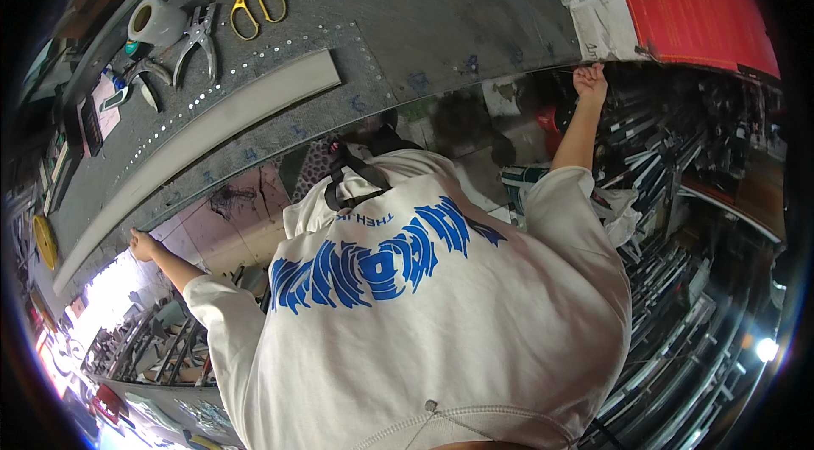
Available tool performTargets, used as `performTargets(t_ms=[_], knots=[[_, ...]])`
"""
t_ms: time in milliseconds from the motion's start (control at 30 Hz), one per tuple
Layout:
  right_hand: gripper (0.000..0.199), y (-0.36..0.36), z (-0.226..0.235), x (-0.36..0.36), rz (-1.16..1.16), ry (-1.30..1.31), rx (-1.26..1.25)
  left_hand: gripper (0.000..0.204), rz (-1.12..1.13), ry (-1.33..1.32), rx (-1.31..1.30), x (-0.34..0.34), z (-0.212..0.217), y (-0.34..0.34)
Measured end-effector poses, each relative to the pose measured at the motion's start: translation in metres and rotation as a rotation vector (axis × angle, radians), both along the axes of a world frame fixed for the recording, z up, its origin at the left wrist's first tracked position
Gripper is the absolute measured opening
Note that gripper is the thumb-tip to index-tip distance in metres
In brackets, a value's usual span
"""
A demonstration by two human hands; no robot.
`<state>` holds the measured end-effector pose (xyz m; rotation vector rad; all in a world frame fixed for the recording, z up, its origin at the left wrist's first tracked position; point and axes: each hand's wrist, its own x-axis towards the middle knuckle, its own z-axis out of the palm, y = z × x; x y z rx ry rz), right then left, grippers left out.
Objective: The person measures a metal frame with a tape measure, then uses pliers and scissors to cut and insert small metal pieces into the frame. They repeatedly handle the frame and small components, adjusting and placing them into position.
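My left hand (pixel 146 245) is closed at the front edge of the dark workbench (pixel 475 17), near its left end. Far to the right, my right hand (pixel 590 83) is also closed, its fingertips against the same edge beside a worn pale paper (pixel 607 29). Whatever either hand pinches is hidden or too thin to make out. Between them, a long light-grey flat strip (pixel 225 126) lies on the bench, set back from the edge. Blue handwritten marks (pixel 297 133) run along the bench front.
Yellow-handled scissors (pixel 245 16), metal punch pliers (pixel 198 39), a white tape roll (pixel 157 22) and another plier-like tool (pixel 142 79) lie at the back left. A red sheet (pixel 699 5) covers the right corner. Many metal profiles (pixel 670 153) are stacked below on the right.
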<state>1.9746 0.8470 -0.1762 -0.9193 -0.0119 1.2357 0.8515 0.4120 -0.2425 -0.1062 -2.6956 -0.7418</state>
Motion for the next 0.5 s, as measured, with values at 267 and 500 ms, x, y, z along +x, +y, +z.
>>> performTargets(t_ms=[267, 500], knots=[[0.03, -0.044, 0.098, -0.109, 0.358, -0.028, 0.729, 0.086, 0.685, -0.152, -0.285, 0.05, 0.075, -0.052], [0.012, -0.09, 0.234, -0.361, 1.342, -1.111, 0.889, 0.04, -1.056, -0.203, 0.112, 0.388, 0.226, 0.144]])
